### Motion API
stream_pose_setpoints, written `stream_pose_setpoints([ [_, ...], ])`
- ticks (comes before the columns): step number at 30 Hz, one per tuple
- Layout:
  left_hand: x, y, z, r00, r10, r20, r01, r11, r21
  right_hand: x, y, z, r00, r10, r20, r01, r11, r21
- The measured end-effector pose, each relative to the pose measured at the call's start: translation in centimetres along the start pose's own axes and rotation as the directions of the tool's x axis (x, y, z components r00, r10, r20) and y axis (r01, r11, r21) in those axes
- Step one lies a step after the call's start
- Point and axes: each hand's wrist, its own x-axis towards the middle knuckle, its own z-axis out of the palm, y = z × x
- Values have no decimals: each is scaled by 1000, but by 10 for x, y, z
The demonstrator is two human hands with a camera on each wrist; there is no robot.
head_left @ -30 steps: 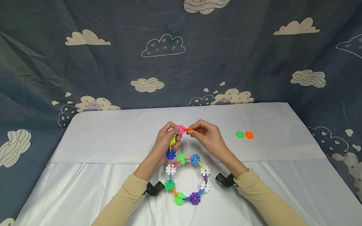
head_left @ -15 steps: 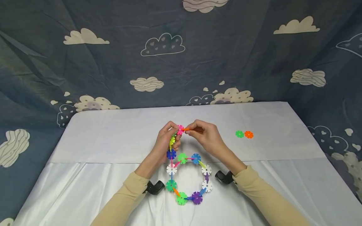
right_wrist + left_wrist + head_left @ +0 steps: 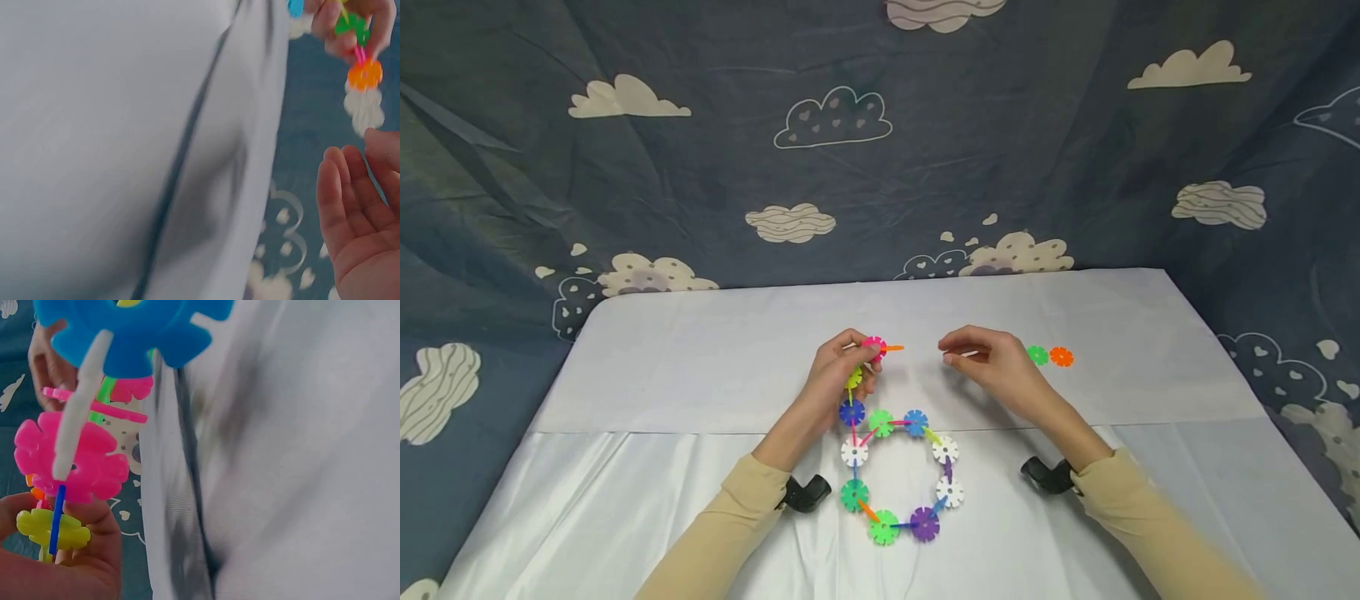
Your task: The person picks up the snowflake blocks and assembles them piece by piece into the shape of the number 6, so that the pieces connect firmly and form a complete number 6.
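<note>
My left hand (image 3: 831, 372) pinches a pink snowflake disc (image 3: 874, 344) at the end of a chain of notched plastic discs. An orange disc (image 3: 892, 347), seen edge-on, sticks out from its right side. Below the hand the chain runs through a yellow disc (image 3: 854, 379) and a blue disc (image 3: 852, 412) to a ring of linked discs, with a purple disc (image 3: 924, 525) at its bottom. In the right wrist view the orange disc (image 3: 365, 75) faces the camera. My right hand (image 3: 1000, 364) is apart from the chain, fingers loosely bent, holding nothing.
Just beyond my right hand, a loose green disc (image 3: 1037, 356) and a loose orange disc (image 3: 1062, 357) lie side by side on the white tablecloth (image 3: 700, 358). A dark cloud-patterned curtain (image 3: 700, 183) hangs behind the table.
My right hand has let go of the orange disc and moved right, towards the loose discs. The orange disc stays joined to the pink one. My left hand keeps its grip.
</note>
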Motion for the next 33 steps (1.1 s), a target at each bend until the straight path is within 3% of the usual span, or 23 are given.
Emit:
stream_pose_setpoints([
  [7, 1, -2, 1, 1000, -15, -4, 15, 1000, 0, -19, 26, -33, 999, 44, -5, -44, 992, -118],
  [18, 2, -4, 1, 999, -33, 9, 34, 999, -34, -24, 74, -84, 982, 181, 46, -158, 937, -313],
  [22, 2, -4, -1, 999, -34, 13, 34, 999, -31, -19, 85, -91, 974, 204, 96, -159, 923, -350],
  [26, 1, -5, -2, 999, -35, 11, 35, 999, -32, -15, 90, -91, 976, 169, 138, -107, 922, -371],
  [33, 0, -5, -2, 1000, -27, 13, 28, 998, -52, -11, 86, -87, 977, 166, 132, -104, 917, -385],
])
